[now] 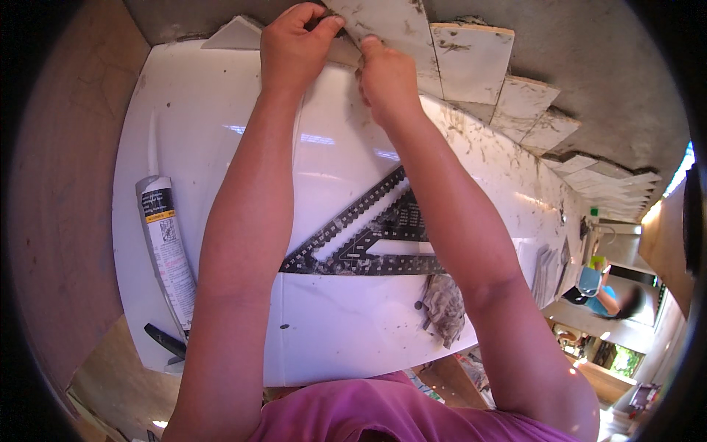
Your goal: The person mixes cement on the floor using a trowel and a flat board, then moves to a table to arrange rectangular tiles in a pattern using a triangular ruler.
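My left hand [298,44] is raised to the wall, thumb and fingers pinched together beside the left edge of a white tile [394,26]. A small dark bit shows at its fingertips, too little to name. Close by on the right, my right hand [388,77] is closed, its thumb up against the lower part of the same tile; what its curled fingers hold, if anything, is hidden. Greyish smears mark the tile's face. Between my forearms, a black triangular speed square [368,254] lies on the glossy white countertop [339,317], partly covered by my right arm.
A sealant tube [166,243] with a long nozzle lies at the left, near a black handle [163,340]. A crumpled dirty rag [445,309] rests near the front edge. Angled wall tiles [471,62] run rightward along the wall. Another person [607,300] is at the far right.
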Available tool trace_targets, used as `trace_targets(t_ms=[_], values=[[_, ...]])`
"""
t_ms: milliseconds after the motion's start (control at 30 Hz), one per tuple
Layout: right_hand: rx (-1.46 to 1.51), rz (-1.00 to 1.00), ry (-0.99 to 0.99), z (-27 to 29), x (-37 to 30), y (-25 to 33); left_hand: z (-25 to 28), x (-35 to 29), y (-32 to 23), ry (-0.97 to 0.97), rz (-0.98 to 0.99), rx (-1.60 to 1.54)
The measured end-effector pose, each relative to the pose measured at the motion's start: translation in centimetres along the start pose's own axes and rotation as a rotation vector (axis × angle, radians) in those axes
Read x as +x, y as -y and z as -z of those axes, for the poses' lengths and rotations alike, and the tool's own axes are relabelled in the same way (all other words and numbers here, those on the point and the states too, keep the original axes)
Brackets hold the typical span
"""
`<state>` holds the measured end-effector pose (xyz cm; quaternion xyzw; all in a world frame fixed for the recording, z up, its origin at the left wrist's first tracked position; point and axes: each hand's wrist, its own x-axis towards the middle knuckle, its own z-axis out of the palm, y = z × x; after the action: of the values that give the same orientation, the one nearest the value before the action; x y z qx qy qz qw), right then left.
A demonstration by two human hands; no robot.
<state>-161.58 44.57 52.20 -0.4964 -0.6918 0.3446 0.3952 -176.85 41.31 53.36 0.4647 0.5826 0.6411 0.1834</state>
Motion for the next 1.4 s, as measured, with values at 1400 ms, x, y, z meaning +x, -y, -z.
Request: trace_targets(t_ms=[1400], values=[[-0.176,-0.246,-0.248,8.1,-3.3,-2.1,-0.3,-0.9,-0.8,0.130,0.135,0.320]])
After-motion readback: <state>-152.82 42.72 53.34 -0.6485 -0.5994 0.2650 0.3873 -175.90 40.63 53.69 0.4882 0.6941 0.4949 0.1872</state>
